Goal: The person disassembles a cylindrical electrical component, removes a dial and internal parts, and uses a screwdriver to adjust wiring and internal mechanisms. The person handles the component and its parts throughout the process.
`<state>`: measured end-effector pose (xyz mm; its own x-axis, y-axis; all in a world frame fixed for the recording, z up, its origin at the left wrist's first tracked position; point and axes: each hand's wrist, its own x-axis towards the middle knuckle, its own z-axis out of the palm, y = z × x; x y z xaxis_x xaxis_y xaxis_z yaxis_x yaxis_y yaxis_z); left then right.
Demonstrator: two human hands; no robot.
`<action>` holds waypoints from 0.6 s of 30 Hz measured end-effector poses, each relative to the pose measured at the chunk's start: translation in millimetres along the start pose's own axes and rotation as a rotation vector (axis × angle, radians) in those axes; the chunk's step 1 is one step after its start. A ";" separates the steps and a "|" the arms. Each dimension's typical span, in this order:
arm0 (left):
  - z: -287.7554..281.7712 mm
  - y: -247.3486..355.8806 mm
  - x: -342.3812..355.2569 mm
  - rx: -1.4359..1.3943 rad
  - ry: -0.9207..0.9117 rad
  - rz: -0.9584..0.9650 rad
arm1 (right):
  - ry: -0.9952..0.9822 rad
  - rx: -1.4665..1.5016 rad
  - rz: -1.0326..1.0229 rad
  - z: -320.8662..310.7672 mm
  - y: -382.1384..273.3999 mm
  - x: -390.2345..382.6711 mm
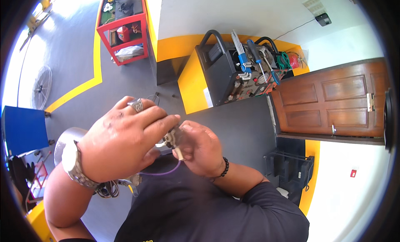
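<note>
My left hand (125,137), with a ring and a wristwatch, curls its fingers over a small metal part (170,138). Facing it, my right hand (204,149), wearing a dark bead bracelet, closes on the same part from the other side. A cream plug-like piece (179,153) sticks out between the hands, and a purple wire (160,174) runs from it toward the left wrist. The fingers cover much of the part, so its kind is unclear. Below the left wrist hangs a bundle of dark cables (109,189).
A black and yellow tool cart (208,81) ahead holds hex keys (239,50) and a screwdriver (257,56). Farther left are a red shelf unit (125,40) and a blue cabinet (25,129). A wooden door (329,100) and a black rack (289,169) are at right.
</note>
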<state>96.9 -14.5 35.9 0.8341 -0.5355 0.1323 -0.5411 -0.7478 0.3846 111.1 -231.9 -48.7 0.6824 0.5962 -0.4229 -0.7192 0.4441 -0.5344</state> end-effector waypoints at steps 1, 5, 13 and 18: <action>2.7 2.6 1.1 0.010 0.005 0.000 | -0.030 -0.034 0.016 -2.3 -1.2 0.1; 8.2 7.4 3.4 0.017 0.029 -0.029 | -0.231 -0.487 -0.256 -22.5 -29.4 17.8; -2.9 -14.4 2.2 -0.330 -0.179 -0.193 | 0.731 -2.119 -0.995 -169.1 -207.9 119.9; -3.2 -20.7 2.5 -0.268 -0.159 -0.128 | 0.835 -1.838 -1.074 -195.9 -266.3 98.6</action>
<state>110.5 1.0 31.2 0.8548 -0.5144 -0.0691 -0.3678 -0.6943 0.6185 395.5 -422.3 -91.5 0.8412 0.1072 0.5300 0.3394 -0.8677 -0.3632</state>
